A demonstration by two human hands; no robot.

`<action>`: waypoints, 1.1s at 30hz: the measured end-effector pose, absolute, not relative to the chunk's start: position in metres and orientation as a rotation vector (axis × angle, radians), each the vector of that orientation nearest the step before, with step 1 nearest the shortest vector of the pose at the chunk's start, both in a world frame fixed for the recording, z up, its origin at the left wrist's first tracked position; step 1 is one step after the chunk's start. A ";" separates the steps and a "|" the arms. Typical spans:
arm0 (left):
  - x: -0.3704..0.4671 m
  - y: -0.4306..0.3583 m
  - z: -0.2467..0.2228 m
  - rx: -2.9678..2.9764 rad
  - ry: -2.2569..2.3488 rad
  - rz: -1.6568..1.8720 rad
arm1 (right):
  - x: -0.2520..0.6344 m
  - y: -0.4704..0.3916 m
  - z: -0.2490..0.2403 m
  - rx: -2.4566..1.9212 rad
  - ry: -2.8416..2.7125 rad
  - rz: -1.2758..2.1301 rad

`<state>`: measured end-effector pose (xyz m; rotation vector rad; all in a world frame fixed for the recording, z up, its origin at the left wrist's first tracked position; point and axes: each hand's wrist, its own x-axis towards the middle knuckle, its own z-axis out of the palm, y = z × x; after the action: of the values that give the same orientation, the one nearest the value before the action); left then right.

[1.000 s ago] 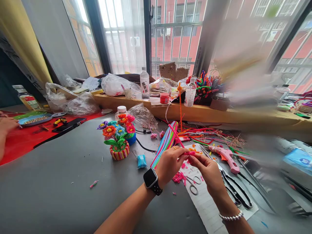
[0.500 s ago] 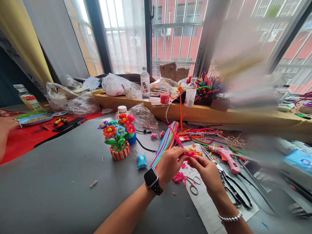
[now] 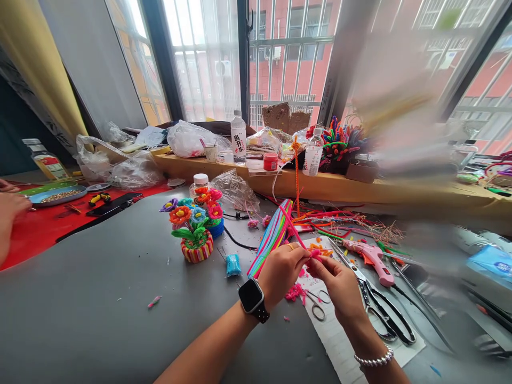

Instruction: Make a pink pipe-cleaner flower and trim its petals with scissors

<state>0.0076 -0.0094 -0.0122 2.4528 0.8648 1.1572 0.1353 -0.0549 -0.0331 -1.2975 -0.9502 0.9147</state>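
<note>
Pink pipe cleaners (image 3: 293,228) are pinched between the fingers of my left hand (image 3: 281,271) and my right hand (image 3: 340,282), which nearly touch. One pink end slants up and left from my grip. Under my hands lies a paper sheet (image 3: 340,346) with small scissors (image 3: 318,312) and pink fluff (image 3: 295,291). A bundle of colorful pipe cleaners (image 3: 267,240) is just behind my left hand. Right of my right hand are large black-handled scissors (image 3: 388,314) and a pink glue gun (image 3: 376,261).
A striped pot of fuzzy flowers (image 3: 197,248) stands left of my hands, near a blue packet (image 3: 232,264). Bottles (image 3: 238,138) and plastic bags line the window ledge (image 3: 224,172). At far left, another person's hand (image 3: 14,205) is by a tray of beads (image 3: 60,195).
Both hands have shifted slightly, and my left wrist has moved a little to the right. The pink end above my grip has tilted slightly.
</note>
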 end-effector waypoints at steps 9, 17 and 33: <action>0.012 -0.012 -0.009 1.959 0.928 1.019 | 0.136 -0.054 -0.030 -1.163 -0.779 1.048; 0.009 -0.005 -0.012 1.958 0.924 1.105 | 0.141 -0.054 -0.029 -1.286 -0.981 0.870; 0.008 -0.007 -0.006 1.926 0.851 1.112 | 0.147 -0.055 -0.027 -1.292 -1.228 0.825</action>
<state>0.0075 -0.0070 -0.0062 1.9263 0.8506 1.1121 0.1468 -0.0554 -0.0272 -1.2925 -1.2283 0.8245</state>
